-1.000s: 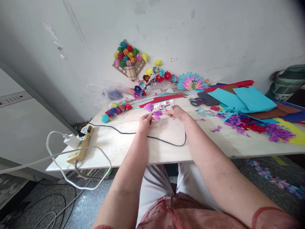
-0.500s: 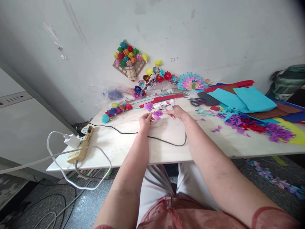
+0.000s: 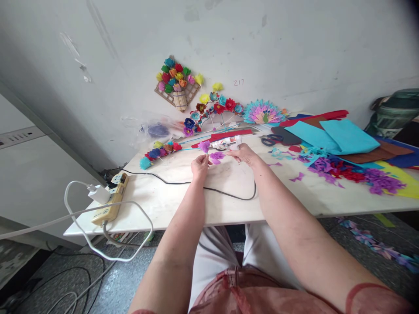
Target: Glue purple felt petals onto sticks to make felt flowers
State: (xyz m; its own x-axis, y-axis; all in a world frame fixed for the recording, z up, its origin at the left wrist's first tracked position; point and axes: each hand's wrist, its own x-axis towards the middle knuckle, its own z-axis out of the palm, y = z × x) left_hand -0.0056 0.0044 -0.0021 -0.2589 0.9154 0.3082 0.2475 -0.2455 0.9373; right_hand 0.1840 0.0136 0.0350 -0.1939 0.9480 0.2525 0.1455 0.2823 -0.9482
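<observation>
My left hand (image 3: 200, 165) is closed, pinching the thin stem of a purple paper flower (image 3: 204, 146) that stands upright above the fingertips. In my right hand (image 3: 244, 155) is a white glue gun (image 3: 226, 142), its nozzle pointing left towards that flower; a gap between nozzle and petals cannot be made out. Purple paper petals (image 3: 217, 156) lie on the table between the two hands. The black cord (image 3: 229, 195) runs from below my right hand, under my left forearm, to the power strip (image 3: 109, 209).
Paper flowers (image 3: 160, 150) lie at the left, with a flower arch (image 3: 218, 107) behind. Scissors (image 3: 271, 139), turquoise sheets (image 3: 350, 136) and purple and red scraps (image 3: 350, 171) cover the right side. A white cable (image 3: 108, 257) loops over the front left edge.
The purple flower in my left hand has tilted slightly. My right hand and the glue gun have shifted only a little.
</observation>
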